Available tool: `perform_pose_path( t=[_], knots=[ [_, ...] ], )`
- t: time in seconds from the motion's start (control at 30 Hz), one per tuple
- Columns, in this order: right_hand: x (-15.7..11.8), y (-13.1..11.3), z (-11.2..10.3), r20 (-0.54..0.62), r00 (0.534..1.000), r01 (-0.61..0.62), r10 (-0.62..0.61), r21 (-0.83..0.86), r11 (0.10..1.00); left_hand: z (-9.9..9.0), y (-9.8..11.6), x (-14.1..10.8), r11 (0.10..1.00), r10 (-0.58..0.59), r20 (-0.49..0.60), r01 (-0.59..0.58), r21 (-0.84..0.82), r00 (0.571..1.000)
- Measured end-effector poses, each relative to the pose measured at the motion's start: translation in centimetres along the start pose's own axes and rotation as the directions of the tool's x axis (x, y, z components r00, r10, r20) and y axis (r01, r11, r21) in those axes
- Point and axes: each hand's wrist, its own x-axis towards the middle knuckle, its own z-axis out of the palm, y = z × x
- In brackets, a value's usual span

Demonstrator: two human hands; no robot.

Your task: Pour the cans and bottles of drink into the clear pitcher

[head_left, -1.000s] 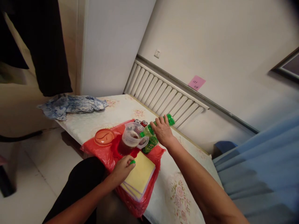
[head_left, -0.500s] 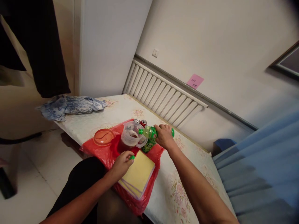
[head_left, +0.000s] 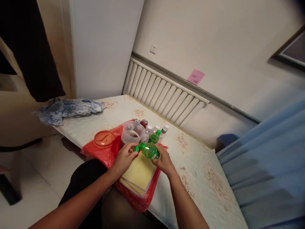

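My right hand (head_left: 164, 159) is wrapped round a green plastic bottle (head_left: 149, 150), tilted with its neck to the left. My left hand (head_left: 124, 158) pinches a green bottle cap (head_left: 136, 149) just beside the bottle's mouth; whether the two touch I cannot tell. Behind them stands a clear plastic tub (head_left: 132, 131) with dark liquid and froth in it. Under both hands lies a stack of yellow cloths (head_left: 139, 173) on a red plastic bag (head_left: 98, 155). The tub's orange lid (head_left: 104, 139) rests on the bag at the left.
Another green bottle (head_left: 154, 136) and several white-capped bottles (head_left: 164, 129) stand right of the tub, with drink cans (head_left: 144, 122) behind it. A blue-patterned cloth (head_left: 71, 109) lies at the table's (head_left: 190, 171) far left. A radiator (head_left: 162, 90) runs behind; a blue curtain (head_left: 267, 165) hangs right.
My right hand has drawn the bottle away from the tub's rim, down and toward me. My left hand has brought the cap up to the bottle's mouth.
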Motion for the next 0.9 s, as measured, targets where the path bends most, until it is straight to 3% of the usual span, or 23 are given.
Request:
perform_pose_path(
  t=[0.23,0.6,0.9],
  knots=[
    [-3.0,-0.2,0.2,0.003,0.998,-0.069,0.069,0.025,0.997,0.4,0.9,-0.6,0.996,0.069,0.039,-0.071,0.054,0.997],
    [-5.1,-0.4,0.0,0.006,0.993,-0.117,0.117,0.021,0.993,1.5,2.0,-0.8,0.965,0.172,0.205,-0.207,0.164,0.964],
    [-6.5,0.0,0.2,-0.021,0.99,-0.135,0.142,0.198,0.971,2.6,1.9,-1.0,0.91,0.306,0.273,-0.364,0.197,0.912]
  ],
)
